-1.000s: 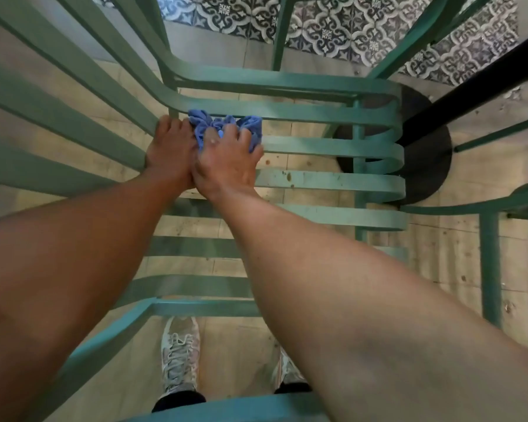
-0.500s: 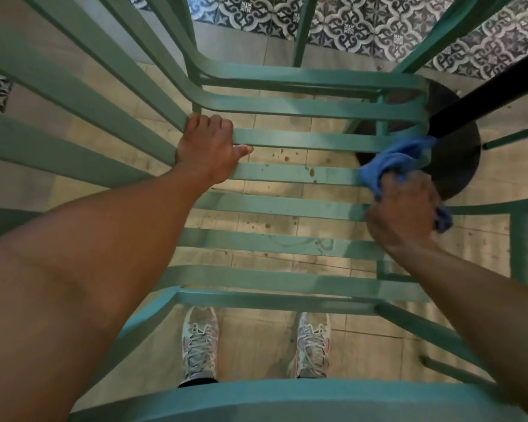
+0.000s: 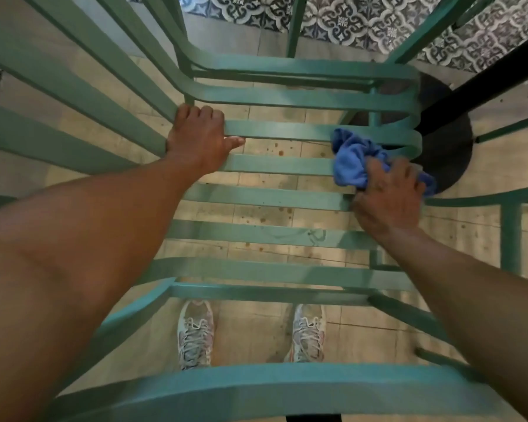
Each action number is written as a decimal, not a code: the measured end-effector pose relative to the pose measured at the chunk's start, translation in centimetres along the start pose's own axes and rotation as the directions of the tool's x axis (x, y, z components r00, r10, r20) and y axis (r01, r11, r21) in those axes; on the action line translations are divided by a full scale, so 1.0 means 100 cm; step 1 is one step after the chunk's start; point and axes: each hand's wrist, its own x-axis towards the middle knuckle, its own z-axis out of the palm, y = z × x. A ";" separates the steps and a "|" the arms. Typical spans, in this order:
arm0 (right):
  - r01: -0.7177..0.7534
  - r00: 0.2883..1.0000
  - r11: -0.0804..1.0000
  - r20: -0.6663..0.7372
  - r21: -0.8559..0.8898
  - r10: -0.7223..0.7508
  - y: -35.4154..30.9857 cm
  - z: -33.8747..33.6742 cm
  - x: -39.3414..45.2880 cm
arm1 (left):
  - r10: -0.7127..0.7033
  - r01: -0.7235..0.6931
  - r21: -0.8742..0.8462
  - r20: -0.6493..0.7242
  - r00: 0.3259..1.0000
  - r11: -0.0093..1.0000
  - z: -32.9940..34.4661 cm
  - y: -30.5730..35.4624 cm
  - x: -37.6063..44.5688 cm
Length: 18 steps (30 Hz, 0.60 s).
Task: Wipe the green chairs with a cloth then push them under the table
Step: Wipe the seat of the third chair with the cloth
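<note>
A green slatted chair [image 3: 275,196] fills the view from above, its seat slats running left to right. My left hand [image 3: 200,138] grips a seat slat at the left, where the slats bend upward, fingers curled over it and thumb under. My right hand [image 3: 387,199] holds a crumpled blue cloth [image 3: 352,158] and presses it on the slats at the seat's right edge. Part of the cloth sticks out past my fingers on the far side.
A black table leg [image 3: 482,77] and its round dark base [image 3: 445,153] stand just right of the chair. Another green chair frame [image 3: 512,236] is at the right. Patterned floor tiles [image 3: 363,19] lie beyond. My shoes [image 3: 195,333] stand under the seat.
A second ago both hands were together at the left bend with the cloth. My right hand has carried the cloth across the slats to the seat's right edge; the left hand stays gripping.
</note>
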 end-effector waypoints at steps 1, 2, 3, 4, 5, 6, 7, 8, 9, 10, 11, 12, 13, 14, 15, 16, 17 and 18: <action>-0.079 0.997 0.997 -0.008 -0.021 0.078 0.017 -0.001 0.002 | 0.000 0.000 -0.005 -0.008 1.000 1.000 0.001 0.000 0.000; -0.139 0.990 0.990 -0.004 -0.013 0.139 0.023 -0.001 0.003 | 0.001 -0.001 -0.009 -0.011 1.000 1.000 0.002 0.000 0.000; -0.148 0.989 0.989 -0.003 0.019 0.148 0.017 0.001 0.004 | 0.000 -0.001 -0.009 -0.012 1.000 1.000 0.003 0.000 0.000; -0.086 0.996 0.995 -0.012 0.056 0.087 -0.003 0.003 0.004 | -0.001 0.001 -0.006 -0.015 1.000 1.000 0.003 0.000 0.000; 0.037 0.999 0.994 -0.023 0.099 -0.035 -0.031 0.007 0.001 | 0.000 0.000 0.004 -0.017 1.000 1.000 0.003 0.000 0.000; 0.190 0.982 0.970 -0.022 0.153 -0.189 -0.066 0.012 -0.005 | 0.005 -0.005 0.021 -0.015 1.000 1.000 0.003 0.000 0.001; 0.352 0.933 0.913 -0.003 0.205 -0.359 -0.105 0.018 -0.014 | 0.016 -0.016 0.043 -0.010 1.000 0.999 0.004 0.000 0.002; 0.497 0.855 0.833 0.029 0.244 -0.518 -0.145 0.024 -0.028 | 0.026 -0.025 0.056 -0.007 1.000 0.998 0.005 -0.001 0.003; 0.607 0.766 0.748 0.054 0.269 -0.641 -0.180 0.029 -0.044 | 0.033 -0.032 0.050 -0.013 0.999 0.998 0.006 -0.001 0.004; 0.665 0.705 0.689 0.061 0.288 -0.706 -0.204 0.031 -0.056 | 0.037 -0.037 0.035 -0.024 0.999 0.999 0.007 -0.001 0.006; 0.685 0.675 0.658 0.068 0.313 -0.735 -0.215 0.033 -0.062 | 0.037 -0.036 0.026 -0.034 0.999 0.999 0.008 -0.002 0.007; 0.698 0.652 0.643 0.093 0.314 -0.753 -0.211 0.031 -0.062 | 0.035 -0.034 0.031 -0.040 0.999 0.999 0.009 -0.003 0.007; 0.731 0.622 0.625 0.107 0.274 -0.775 -0.196 0.029 -0.057 | 0.034 -0.033 0.038 -0.041 0.999 0.999 0.010 -0.004 0.007; 0.762 0.597 0.609 0.126 0.221 -0.792 -0.171 0.025 -0.052 | 0.036 -0.035 0.042 -0.045 0.998 0.999 0.011 -0.005 0.007; 0.778 0.587 0.605 0.149 0.171 -0.796 -0.141 0.022 -0.047 | 0.039 -0.037 0.043 -0.049 0.998 0.998 0.012 -0.005 0.007; 0.769 0.607 0.627 0.164 0.126 -0.778 -0.105 0.018 -0.043 | 0.040 -0.038 0.043 -0.048 0.998 0.998 0.011 -0.005 0.007; 0.738 0.650 0.670 0.182 0.081 -0.738 -0.064 0.014 -0.042 | 0.041 -0.040 0.039 -0.040 0.998 0.998 0.010 -0.005 0.006; 0.663 0.726 0.747 0.202 0.048 -0.657 -0.023 0.007 -0.044 | 0.042 -0.041 0.033 -0.037 0.998 0.999 0.010 -0.005 0.006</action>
